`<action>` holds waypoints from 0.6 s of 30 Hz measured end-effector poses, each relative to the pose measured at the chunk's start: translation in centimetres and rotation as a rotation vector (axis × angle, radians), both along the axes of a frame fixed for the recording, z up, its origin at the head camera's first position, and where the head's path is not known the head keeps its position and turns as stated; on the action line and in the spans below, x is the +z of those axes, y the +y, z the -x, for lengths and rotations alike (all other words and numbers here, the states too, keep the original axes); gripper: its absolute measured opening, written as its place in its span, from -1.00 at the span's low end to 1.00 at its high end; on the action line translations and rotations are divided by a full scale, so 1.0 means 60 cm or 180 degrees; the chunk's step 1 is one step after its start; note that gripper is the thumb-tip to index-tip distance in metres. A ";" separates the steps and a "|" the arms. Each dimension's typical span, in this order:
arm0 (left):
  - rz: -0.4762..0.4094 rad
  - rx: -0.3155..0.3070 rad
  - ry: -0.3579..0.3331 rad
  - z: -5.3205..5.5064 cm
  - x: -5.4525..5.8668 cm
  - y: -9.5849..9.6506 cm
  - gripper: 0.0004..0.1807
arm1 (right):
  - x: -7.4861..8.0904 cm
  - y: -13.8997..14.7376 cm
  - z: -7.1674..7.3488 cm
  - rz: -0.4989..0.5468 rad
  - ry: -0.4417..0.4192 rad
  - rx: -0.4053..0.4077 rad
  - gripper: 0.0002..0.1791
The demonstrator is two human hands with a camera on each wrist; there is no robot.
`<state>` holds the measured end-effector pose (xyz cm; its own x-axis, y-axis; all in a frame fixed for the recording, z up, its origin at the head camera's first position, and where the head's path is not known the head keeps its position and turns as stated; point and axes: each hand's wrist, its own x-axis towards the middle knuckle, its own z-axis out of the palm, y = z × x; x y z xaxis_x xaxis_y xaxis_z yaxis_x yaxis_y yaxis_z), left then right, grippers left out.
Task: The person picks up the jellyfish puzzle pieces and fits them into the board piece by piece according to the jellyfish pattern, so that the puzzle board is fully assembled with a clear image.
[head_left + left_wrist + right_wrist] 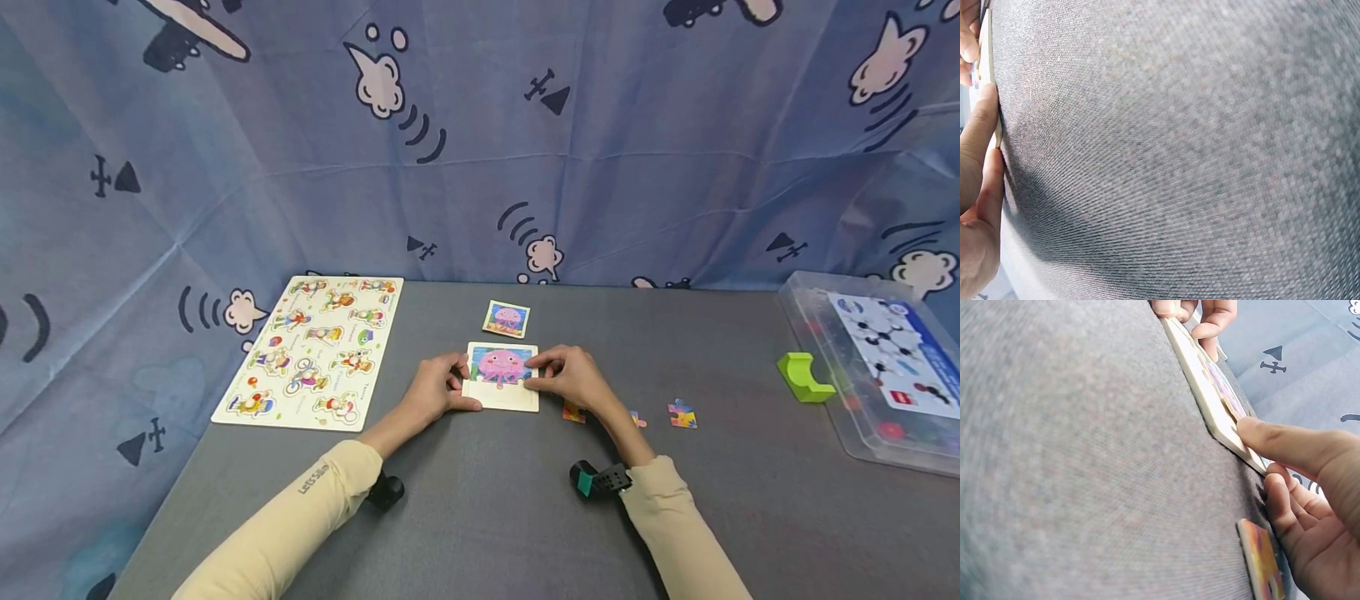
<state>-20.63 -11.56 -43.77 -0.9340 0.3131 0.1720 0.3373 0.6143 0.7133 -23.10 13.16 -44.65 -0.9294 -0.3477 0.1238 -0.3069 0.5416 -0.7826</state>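
Three loose pieces [682, 414] lie on the bench [480, 517], to the right of the tray [501, 400]; just beyond the tray is the card [506, 319]. The left grip [438, 387] holds the tray's left side, and the right grip [572, 379] pinches a piece [526, 373] at the picture's [498, 365] right edge. To do this step well, I think, the left should hold the tray flat while the right presses the piece down evenly, with no corner standing up.

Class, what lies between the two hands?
In the head view, the puzzle board with its pink creature lies there, left hand at one side, right hand opposite.
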 end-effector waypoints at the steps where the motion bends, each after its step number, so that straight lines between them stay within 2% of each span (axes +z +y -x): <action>1: 0.0008 0.0001 0.0013 0.000 0.000 0.000 -0.51 | 0.000 0.000 0.000 -0.0006 -0.0008 -0.0004 -0.73; 18: -0.0010 -0.0028 0.0036 -0.002 0.004 0.000 -0.51 | 0.004 0.000 0.000 0.0091 -0.0111 -0.0014 -0.69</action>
